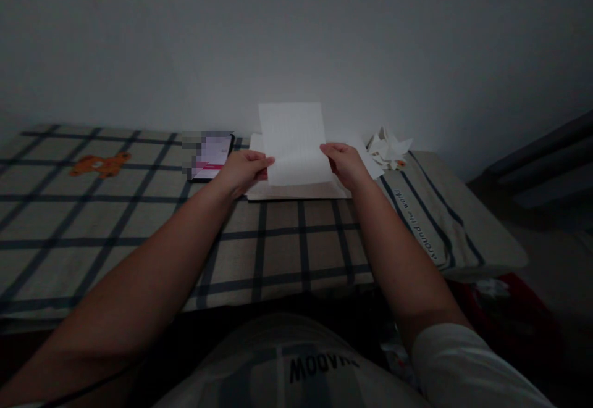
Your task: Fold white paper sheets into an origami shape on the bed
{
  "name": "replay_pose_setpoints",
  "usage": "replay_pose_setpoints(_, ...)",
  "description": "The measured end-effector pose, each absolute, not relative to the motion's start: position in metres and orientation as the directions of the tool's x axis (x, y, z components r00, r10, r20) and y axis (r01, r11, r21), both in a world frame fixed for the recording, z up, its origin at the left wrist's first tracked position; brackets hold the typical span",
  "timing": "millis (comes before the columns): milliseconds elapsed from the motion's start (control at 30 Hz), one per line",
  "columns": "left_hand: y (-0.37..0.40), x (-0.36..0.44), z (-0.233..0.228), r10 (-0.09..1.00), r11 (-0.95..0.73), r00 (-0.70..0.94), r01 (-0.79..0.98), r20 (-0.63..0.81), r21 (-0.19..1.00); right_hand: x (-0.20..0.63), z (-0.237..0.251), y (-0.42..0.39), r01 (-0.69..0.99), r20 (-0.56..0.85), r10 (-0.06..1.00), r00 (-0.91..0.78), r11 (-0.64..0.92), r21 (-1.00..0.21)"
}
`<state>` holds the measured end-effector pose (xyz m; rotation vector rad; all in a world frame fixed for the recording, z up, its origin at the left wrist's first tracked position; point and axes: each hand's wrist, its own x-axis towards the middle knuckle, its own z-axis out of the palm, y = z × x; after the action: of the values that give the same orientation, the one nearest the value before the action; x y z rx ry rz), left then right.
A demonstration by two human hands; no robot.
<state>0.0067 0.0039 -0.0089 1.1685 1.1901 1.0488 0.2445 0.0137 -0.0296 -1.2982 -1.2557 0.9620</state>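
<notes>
Paper sheet (pixel 294 139) blank, left hand (pixel 241 171), right hand (pixel 343 164) gripping

Head view: the left hand (pixel 243 170) and right hand (pixel 343 162) are pinching the lower side edges of a white rectangular paper sheet (pixel 294 142), holding it upright above a pale flat board (pixel 296 191). The board is lying on a beige checked cloth with dark stripes (pixel 139 223). A dark-framed phone with a lit screen (pixel 212 156) is resting just beside the left hand; crumpled white folded paper pieces (pixel 388 149) are sitting near the right hand.
</notes>
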Motion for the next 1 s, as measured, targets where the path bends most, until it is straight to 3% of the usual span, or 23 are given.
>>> replay_pose_setpoints(133,0.003,0.007,-0.008,0.986,0.128,0.105,0.034,-0.131,0.991,0.242,-0.023,0.01,-0.029,0.052,0.987,0.152,0.057,-0.998)
replay_pose_setpoints(400,0.004,0.007,-0.01,0.983,0.138,0.116,0.041,-0.142,0.99,0.244,-0.025,0.015,-0.043,0.057,0.975,0.217,0.068,-0.997)
replay_pose_setpoints(633,0.006,0.004,-0.013,0.972,0.132,0.189,0.066,-0.142,0.989,0.244,-0.028,0.011,-0.152,0.103,0.994,-0.046,0.095,-0.984)
replay_pose_setpoints(867,0.003,0.005,-0.007,0.965,0.166,0.185,0.117,-0.186,0.979,0.249,-0.034,0.022,-0.118,0.065,0.974,0.216,0.093,-0.989)
replay_pose_setpoints(1000,0.002,0.004,-0.006,0.963,0.17,0.188,0.134,-0.193,0.976,0.251,-0.034,0.024,-0.155,0.06,0.972,0.227,0.096,-0.983)
